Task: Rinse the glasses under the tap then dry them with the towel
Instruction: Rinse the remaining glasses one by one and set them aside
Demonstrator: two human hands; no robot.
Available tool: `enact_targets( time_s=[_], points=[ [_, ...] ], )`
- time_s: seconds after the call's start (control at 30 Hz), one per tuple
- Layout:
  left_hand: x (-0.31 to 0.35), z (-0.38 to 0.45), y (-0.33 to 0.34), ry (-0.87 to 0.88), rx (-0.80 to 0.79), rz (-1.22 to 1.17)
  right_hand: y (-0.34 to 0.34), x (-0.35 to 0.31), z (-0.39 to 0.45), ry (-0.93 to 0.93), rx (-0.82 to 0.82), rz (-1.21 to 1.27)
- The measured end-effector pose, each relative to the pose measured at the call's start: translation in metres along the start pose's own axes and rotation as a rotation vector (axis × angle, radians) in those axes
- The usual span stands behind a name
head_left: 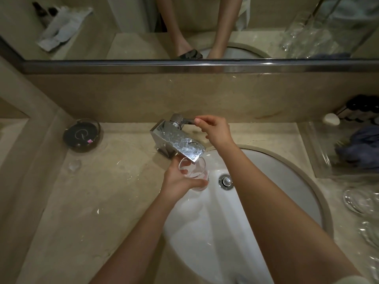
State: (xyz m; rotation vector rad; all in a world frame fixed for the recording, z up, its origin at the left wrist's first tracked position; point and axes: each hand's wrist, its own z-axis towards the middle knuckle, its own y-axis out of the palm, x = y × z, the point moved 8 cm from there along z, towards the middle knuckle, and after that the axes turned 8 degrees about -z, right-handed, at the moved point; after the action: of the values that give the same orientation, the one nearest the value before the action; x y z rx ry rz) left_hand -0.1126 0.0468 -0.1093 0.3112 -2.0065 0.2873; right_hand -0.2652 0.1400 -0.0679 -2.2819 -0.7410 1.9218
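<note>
Left hand (180,181): grasps a clear drinking glass (194,171), fingers curled round its side, thumb across the front.
Glass: just below the spout of the chrome tap (180,140), over the white basin (276,181), centre of the frame; it leans a little, mouth up toward the spout.
Right hand (215,130): pinches the tap's lever (187,120) between thumb and fingertips, just right of the tap's top.
Water: cannot tell whether it runs.
Drain (225,181): chrome plug, just right of the glass.
Bench (92,201): beige stone round the basin, with wet patches.
Dark round dish (82,135): on the bench, left of the tap.
Blue-grey towel (361,146): bunched in a clear tray (315,152) at the right edge of the frame.
More glassware (361,199): clear pieces at the lower right edge, blurred.
Mirror (123,27): across the top, reflecting both forearms.
</note>
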Motion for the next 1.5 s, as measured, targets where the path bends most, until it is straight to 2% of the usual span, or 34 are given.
enact_targets(
  time_s=[0.07,0.13,0.23,0.33,0.4,0.47,0.57,0.63,0.73,0.87,0.93,1.0,1.1,1.13,1.2,1.27,1.37,1.5],
  points=[
    [-0.002,0.000,-0.001,-0.004,-0.012,-0.041,-0.006,0.021,-0.013,0.096,0.026,0.084],
    [-0.004,-0.002,0.000,0.008,-0.045,-0.111,-0.005,0.057,-0.032,0.271,0.014,0.107],
    [-0.006,-0.004,-0.001,0.007,-0.065,-0.189,0.015,0.113,-0.076,0.641,-0.216,0.115],
    [-0.010,-0.004,0.001,-0.014,-0.099,-0.252,0.039,0.125,-0.111,0.790,-0.482,0.330],
    [-0.013,-0.004,0.003,-0.029,-0.121,-0.275,0.044,0.118,-0.116,0.783,-0.507,0.468],
    [-0.010,-0.001,-0.001,0.004,-0.097,-0.239,0.041,0.116,-0.112,0.766,-0.444,0.511],
    [-0.006,0.006,-0.006,0.002,-0.079,-0.085,0.025,0.119,-0.102,0.616,-0.367,0.357],
    [-0.007,0.006,0.005,-0.068,-0.183,-0.109,0.018,0.115,-0.101,0.504,-0.381,0.267],
    [-0.013,0.005,0.026,-0.177,-0.297,-0.163,0.011,0.106,-0.100,0.434,-0.355,0.238],
    [-0.019,0.004,0.033,-0.330,-0.300,-0.261,0.002,0.096,-0.094,0.339,-0.342,0.291],
    [-0.019,0.005,0.034,-0.332,-0.309,-0.310,-0.005,0.091,-0.091,0.297,-0.348,0.302],
    [-0.012,0.003,0.038,-0.291,-0.344,-0.344,-0.007,0.089,-0.091,0.340,-0.388,0.283],
    [-0.006,-0.001,0.042,-0.244,-0.366,-0.287,-0.004,0.090,-0.098,0.552,-0.488,0.208],
    [-0.005,-0.002,0.040,-0.239,-0.354,-0.258,-0.004,0.090,-0.098,0.572,-0.507,0.166],
    [-0.008,0.001,0.035,-0.254,-0.306,-0.235,-0.005,0.086,-0.096,0.522,-0.511,0.161],
    [-0.011,0.003,0.030,-0.280,-0.268,-0.259,-0.005,0.085,-0.093,0.441,-0.495,0.257],
    [-0.010,0.005,0.028,-0.286,-0.279,-0.276,-0.007,0.088,-0.092,0.363,-0.466,0.340],
    [-0.006,0.003,0.032,-0.264,-0.304,-0.303,-0.002,0.090,-0.100,0.513,-0.498,0.335]
  ],
)
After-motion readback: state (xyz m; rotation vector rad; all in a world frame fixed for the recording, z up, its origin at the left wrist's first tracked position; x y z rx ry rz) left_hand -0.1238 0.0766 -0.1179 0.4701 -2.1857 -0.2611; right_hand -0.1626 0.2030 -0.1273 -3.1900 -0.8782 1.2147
